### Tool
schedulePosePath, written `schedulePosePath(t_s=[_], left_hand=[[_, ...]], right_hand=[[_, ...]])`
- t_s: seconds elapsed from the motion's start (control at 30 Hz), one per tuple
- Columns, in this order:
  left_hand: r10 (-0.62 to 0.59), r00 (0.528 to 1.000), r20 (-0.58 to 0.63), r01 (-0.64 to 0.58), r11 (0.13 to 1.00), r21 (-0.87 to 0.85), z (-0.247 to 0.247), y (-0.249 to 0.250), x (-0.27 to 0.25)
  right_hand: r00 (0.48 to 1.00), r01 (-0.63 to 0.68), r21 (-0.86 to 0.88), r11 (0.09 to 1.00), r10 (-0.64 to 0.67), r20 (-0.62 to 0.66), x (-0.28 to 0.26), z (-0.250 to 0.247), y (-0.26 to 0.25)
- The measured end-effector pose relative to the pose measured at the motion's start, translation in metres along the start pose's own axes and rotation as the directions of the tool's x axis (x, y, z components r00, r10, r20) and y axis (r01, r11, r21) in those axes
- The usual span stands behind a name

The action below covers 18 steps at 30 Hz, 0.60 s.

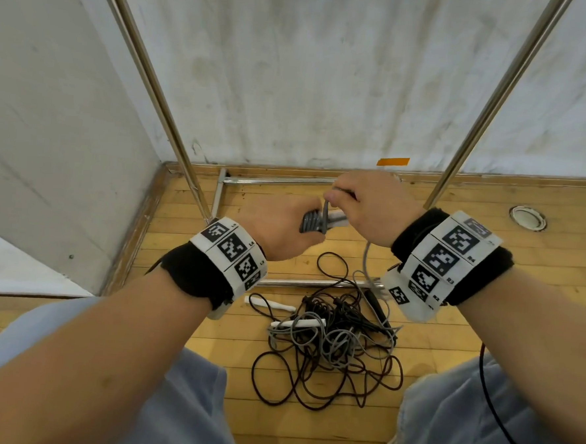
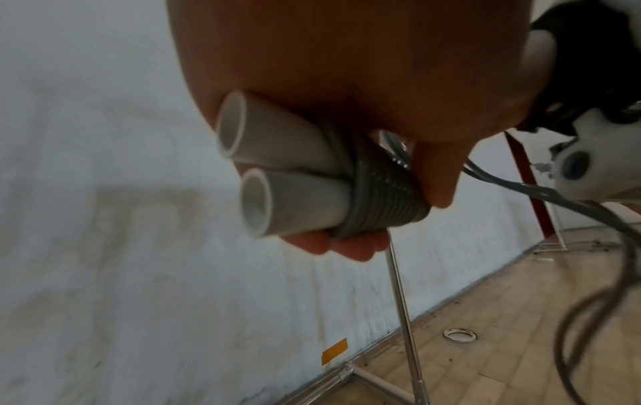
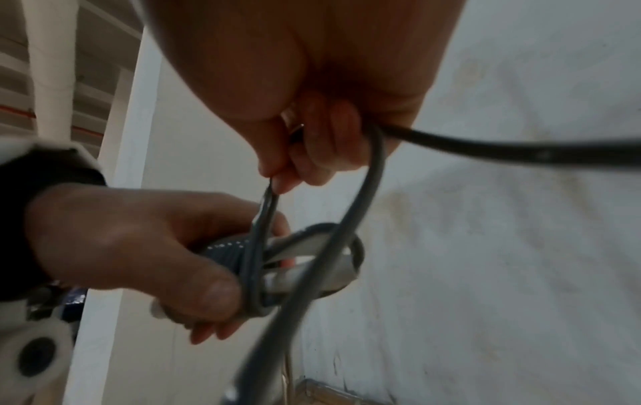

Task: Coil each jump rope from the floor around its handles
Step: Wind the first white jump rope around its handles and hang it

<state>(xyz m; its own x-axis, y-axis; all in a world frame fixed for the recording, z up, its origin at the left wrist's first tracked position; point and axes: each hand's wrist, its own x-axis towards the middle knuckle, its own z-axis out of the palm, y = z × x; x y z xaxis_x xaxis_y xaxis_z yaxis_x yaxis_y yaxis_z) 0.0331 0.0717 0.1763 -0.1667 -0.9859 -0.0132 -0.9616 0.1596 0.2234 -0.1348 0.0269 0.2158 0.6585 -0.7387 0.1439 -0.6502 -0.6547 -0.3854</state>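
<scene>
we have the left hand (image 1: 277, 227) wrapped around a pair of white handles (image 2: 277, 167) held side by side, its grip closed over the grey turns already wound tight around them, so the coil (image 2: 381, 202) cannot slip or spring loose while more cord goes on. the open ends of the handles poke out past the palm, which leaves the far part bare for further turns.

the right hand (image 1: 368, 206) sits just above and beside the left, its grip narrowed to a pinch: thumb and fingertips (image 3: 284, 178) hold a loop of the grey rope (image 3: 346, 219) and draw it up off the bundle, we judge to keep tension as the next turn is laid. a slack length passes through this hand and hangs down toward the floor.

below, on the wooden floor (image 1: 489, 240), lies the pile of ropes (image 1: 328, 344) yet to be done: grey and dark cords tangled together, with a white handle (image 1: 269, 302) lying at its left edge and another across the top. the grey tail seems to run into that tangle, so we expect it may snag as it is pulled. a metal rack frame (image 1: 273, 181) stands against the white sheeted wall behind.
</scene>
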Motion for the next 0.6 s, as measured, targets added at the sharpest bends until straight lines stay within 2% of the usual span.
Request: schedulePosePath(t_s=[0.1,0.2,0.4,0.47,0.53,0.6], left_hand=[[0.041,0.999,-0.015,-0.041,0.999,0.008,-0.002,0.009,-0.003],[0.056,0.996,-0.076,-0.061,0.996,-0.067,-0.005,0.012,-0.005],[0.051,0.993,-0.107,-0.077,0.966,-0.248,-0.015,0.018,-0.013],[-0.006,0.993,-0.115,-0.042,0.909,-0.414,-0.020,0.021,-0.015],[-0.060,0.989,-0.138,-0.031,0.813,-0.581,-0.026,0.023,-0.015],[-0.103,0.980,-0.169,-0.037,0.743,-0.668,-0.029,0.021,-0.014]], right_hand=[[0.999,-0.021,0.016,1.000,0.022,-0.041,0.001,-0.004,0.002],[0.995,-0.084,0.105,0.991,0.090,-0.052,0.005,-0.007,0.008],[0.977,-0.214,0.388,0.896,0.204,0.068,0.009,-0.008,0.024],[0.973,-0.231,0.506,0.831,0.213,0.095,0.012,-0.007,0.027],[0.974,-0.219,0.627,0.747,0.201,0.100,0.012,-0.004,0.024],[0.976,-0.198,0.686,0.700,0.205,0.074,0.012,0.002,0.018]])
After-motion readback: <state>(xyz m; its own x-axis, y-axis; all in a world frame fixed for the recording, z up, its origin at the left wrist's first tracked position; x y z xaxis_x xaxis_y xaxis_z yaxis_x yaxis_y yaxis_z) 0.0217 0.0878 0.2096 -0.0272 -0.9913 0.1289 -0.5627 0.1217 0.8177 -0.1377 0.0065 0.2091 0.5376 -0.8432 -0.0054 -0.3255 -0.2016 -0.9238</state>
